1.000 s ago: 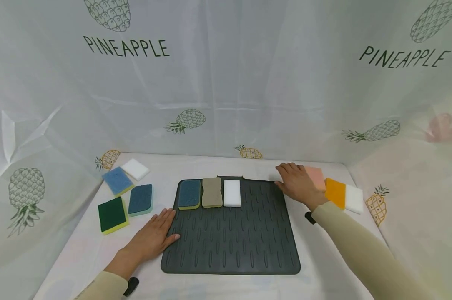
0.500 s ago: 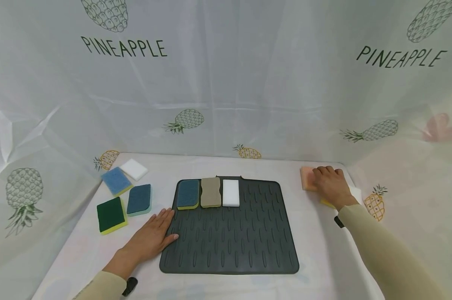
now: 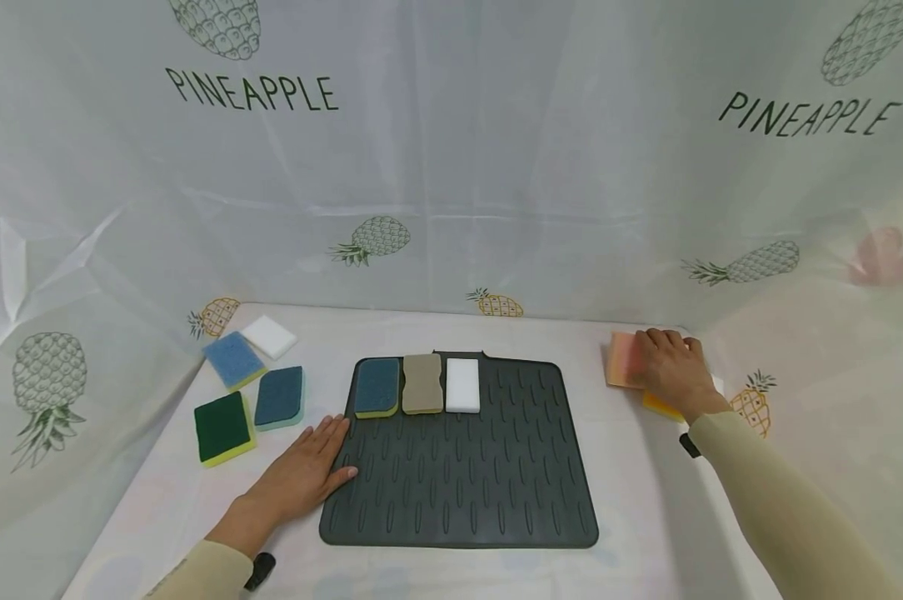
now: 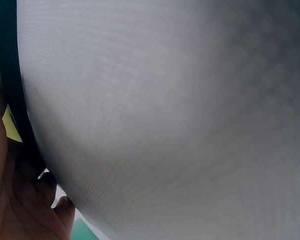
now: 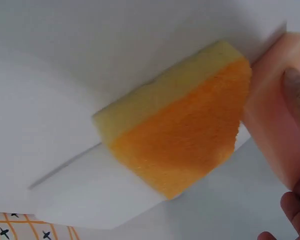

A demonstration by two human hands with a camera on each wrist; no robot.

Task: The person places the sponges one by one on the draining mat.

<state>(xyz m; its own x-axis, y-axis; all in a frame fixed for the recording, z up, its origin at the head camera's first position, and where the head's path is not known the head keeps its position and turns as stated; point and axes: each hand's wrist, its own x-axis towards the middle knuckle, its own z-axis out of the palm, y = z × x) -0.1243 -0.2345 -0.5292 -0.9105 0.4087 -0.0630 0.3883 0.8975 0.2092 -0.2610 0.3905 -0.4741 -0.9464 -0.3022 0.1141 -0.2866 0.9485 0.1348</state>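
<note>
My left hand lies flat with straight fingers at the left edge of a dark grey ribbed mat, its thumb over the rim. At the far right, my right hand grips a pink sponge; the thumb presses one face in the right wrist view, with fingers at the other side. Close by that sponge is an orange-and-yellow sponge, beside a white sponge. Along the mat's top edge sit a blue-and-yellow sponge, a beige wavy-edged sponge and a white sponge.
Left of the mat lie a green-and-yellow sponge, a dark blue sponge, a light blue sponge and a white sponge. A pineapple-print cloth rises behind and beside the table.
My right hand has moved right from the mat's top right corner to the pink sponge and taken hold of it; the sponge is slightly shifted. My left hand stays put.
</note>
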